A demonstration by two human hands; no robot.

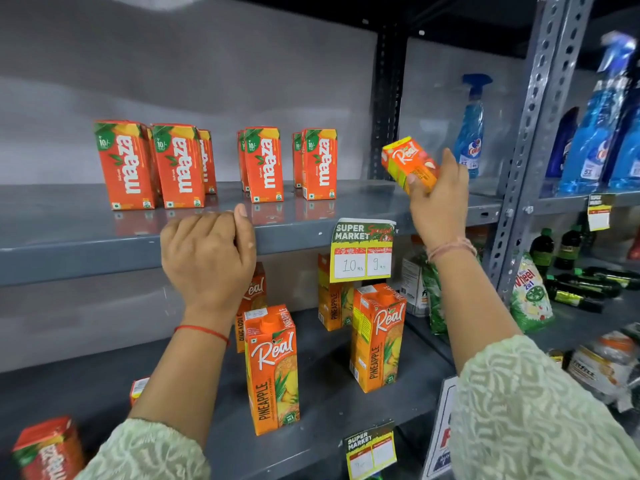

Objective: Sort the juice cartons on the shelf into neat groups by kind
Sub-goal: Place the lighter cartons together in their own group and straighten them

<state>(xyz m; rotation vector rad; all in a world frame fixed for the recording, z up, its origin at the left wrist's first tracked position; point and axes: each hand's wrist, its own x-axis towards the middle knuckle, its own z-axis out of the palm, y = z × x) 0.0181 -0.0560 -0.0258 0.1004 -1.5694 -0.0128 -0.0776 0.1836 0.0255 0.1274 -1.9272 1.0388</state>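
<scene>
My right hand (437, 202) grips a small orange Real carton (408, 164), tilted, above the right end of the upper grey shelf (69, 244). My left hand (207, 252) hovers at that shelf's front edge, fingers curled, holding nothing. Several orange Maaza cartons stand upright in small clusters on the upper shelf (126, 164) (178, 166) (265, 164) (318, 164). On the lower shelf stand tall Real pineapple cartons (272, 368) (377, 337), with others behind them. A Maaza carton (48, 448) sits at the bottom left.
A price tag (362, 251) hangs from the upper shelf's edge. Blue spray bottles (471, 126) stand past the perforated metal upright (526, 140) on the right. Detergent packs (530, 296) and dark bottles (585, 285) fill the right bay's lower shelves.
</scene>
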